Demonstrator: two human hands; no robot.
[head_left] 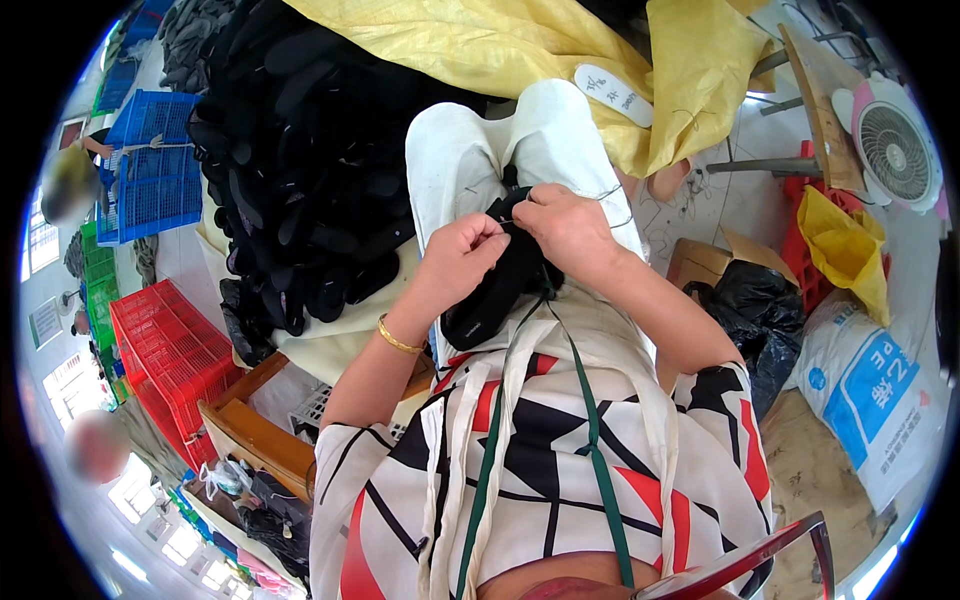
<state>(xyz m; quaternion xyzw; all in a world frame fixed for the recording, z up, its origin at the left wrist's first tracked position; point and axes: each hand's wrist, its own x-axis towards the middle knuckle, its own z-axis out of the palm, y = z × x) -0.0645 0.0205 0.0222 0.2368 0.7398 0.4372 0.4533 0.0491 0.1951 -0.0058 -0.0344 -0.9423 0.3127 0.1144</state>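
Note:
A black fabric shoe (480, 306) lies across my lap, over white trousers or an apron. My left hand (460, 258) is closed in a pinch at the shoe's upper edge, its thumb and forefinger together. On the other side, my right hand (566, 230) pinches the black edge near the shoe's far end. A thin dark thread (612, 193) seems to stick out beyond my right hand. Any needle or small tool between the fingers is too small to make out.
A large heap of black shoes (310, 150) lies ahead to the left. Yellow woven sheeting (480, 45) carries a white insole (613, 94). Blue (155, 165) and red crates (170, 350) and an open wooden drawer (250, 420) stand left; a fan (893, 150) and black bag (755, 310) are right.

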